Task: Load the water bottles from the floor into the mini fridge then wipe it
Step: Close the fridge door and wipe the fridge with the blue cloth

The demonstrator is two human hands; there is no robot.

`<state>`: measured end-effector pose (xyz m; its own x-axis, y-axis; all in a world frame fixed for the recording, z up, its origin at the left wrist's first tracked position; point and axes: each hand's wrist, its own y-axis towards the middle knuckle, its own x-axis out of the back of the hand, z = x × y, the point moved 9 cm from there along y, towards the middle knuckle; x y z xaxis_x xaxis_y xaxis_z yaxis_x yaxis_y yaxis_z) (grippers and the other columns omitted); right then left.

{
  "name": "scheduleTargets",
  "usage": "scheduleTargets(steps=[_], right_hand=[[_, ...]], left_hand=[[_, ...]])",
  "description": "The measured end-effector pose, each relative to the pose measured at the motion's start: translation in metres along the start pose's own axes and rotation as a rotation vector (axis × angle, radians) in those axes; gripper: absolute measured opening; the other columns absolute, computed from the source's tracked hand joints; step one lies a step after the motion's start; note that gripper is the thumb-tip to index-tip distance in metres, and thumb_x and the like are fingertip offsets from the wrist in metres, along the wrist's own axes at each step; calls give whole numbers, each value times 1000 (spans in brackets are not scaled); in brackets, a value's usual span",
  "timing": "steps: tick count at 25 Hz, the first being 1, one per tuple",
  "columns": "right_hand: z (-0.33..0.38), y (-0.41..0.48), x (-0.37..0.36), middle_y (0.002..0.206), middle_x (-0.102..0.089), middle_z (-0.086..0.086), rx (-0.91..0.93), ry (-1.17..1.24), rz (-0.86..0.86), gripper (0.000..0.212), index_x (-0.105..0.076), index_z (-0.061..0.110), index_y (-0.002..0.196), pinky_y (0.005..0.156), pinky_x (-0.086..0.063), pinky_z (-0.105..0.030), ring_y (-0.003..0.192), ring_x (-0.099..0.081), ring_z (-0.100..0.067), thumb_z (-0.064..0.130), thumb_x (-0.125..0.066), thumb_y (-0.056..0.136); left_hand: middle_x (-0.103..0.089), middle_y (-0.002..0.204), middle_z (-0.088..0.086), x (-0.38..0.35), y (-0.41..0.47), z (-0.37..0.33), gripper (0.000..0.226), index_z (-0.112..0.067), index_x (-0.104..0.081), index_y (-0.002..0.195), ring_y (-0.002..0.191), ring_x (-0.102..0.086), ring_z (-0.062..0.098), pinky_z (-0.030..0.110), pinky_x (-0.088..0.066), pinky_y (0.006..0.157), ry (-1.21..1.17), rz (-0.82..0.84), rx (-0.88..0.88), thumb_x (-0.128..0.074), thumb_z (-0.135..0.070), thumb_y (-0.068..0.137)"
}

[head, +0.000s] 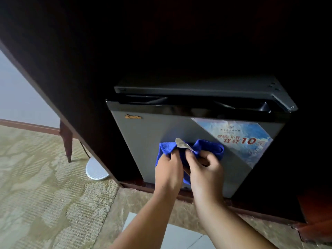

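The grey mini fridge stands inside a dark wooden cabinet with its door closed. A blue and white sticker covers the door's right side. A blue cloth with a white tag is bunched in front of the door's middle. My left hand grips the cloth's left part. My right hand grips its right part, fingers curled into the fabric. I cannot tell whether the cloth touches the door. No water bottles are in view.
The dark cabinet surrounds the fridge, with a red-brown base ledge below it. A thin furniture leg, a black cable and a white round object are on the patterned carpet at the left. A pale sheet lies near me.
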<state>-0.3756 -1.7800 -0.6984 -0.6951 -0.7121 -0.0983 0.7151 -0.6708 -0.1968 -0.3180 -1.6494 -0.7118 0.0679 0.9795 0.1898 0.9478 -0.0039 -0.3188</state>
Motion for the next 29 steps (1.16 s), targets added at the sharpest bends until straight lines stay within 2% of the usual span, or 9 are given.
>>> scheduleTargets(steps=[3,5,9,12,14,18,22,26,29], right_hand=[[60,-16,-30,77,-79,7,140,25,92,4,-74,22,87,65,-57,-21,74,-75,-8,20,-76,88],[86,-25,-44,85,-80,6,203,20,136,3,-76,25,93,78,-60,-32,83,-76,-10,25,-74,90],[110,-44,-57,104,-76,6,273,-19,145,35,-74,30,111,90,-59,-44,98,-74,-12,49,-67,83],[128,-48,-65,112,-72,10,330,-22,181,28,-73,31,119,95,-57,-41,107,-71,-10,30,-71,91],[148,-48,-76,117,-73,9,383,-39,235,32,-71,30,125,98,-56,-37,111,-69,-9,23,-68,94],[187,-37,-105,129,-70,10,456,-222,311,40,-64,31,135,107,-50,-30,120,-64,-4,27,-58,96],[213,-25,-124,140,-63,9,498,-591,347,40,-59,34,141,80,-31,11,129,-57,-7,25,-45,104],[215,-28,-136,152,-53,5,568,-845,397,44,-45,36,150,102,-33,-14,139,-47,-14,35,-37,107],[203,-33,-159,159,-43,7,577,-888,505,49,-35,33,156,96,-22,-7,145,-38,-10,40,-34,108]], left_hand=[[-74,85,1,37,-14,-54,54,-14,-67,92,83,-69,21,37,-53,79,-57,-114,-210,-34,-55,102],[-69,84,0,55,-26,-83,41,-15,-61,91,80,-64,17,34,-50,76,-93,-172,-360,-36,-43,107],[-70,98,-2,65,-41,-115,11,-28,-60,107,84,-68,11,25,-52,71,-136,-106,-539,-51,-23,104],[-63,119,-12,72,-51,-128,27,-42,-57,123,114,-63,7,19,-47,92,-123,-104,-666,-52,-27,101],[-54,137,-20,77,-59,-147,41,-35,-49,141,134,-48,5,14,-37,106,-41,-139,-778,-54,-24,103],[-13,168,-19,69,-29,-181,69,-33,-10,162,153,-7,-3,24,-12,125,378,-150,-788,-51,-33,106],[-11,170,-12,61,-3,-200,68,-29,-4,163,157,-5,9,39,-5,128,718,-142,-768,-38,-42,106],[-18,169,-3,73,11,-205,71,-20,-4,163,157,-12,15,40,-7,127,874,-191,-679,-37,-39,103],[-23,168,1,90,24,-206,69,-15,-11,162,155,-19,19,40,-14,127,882,-238,-658,-35,-40,103]])
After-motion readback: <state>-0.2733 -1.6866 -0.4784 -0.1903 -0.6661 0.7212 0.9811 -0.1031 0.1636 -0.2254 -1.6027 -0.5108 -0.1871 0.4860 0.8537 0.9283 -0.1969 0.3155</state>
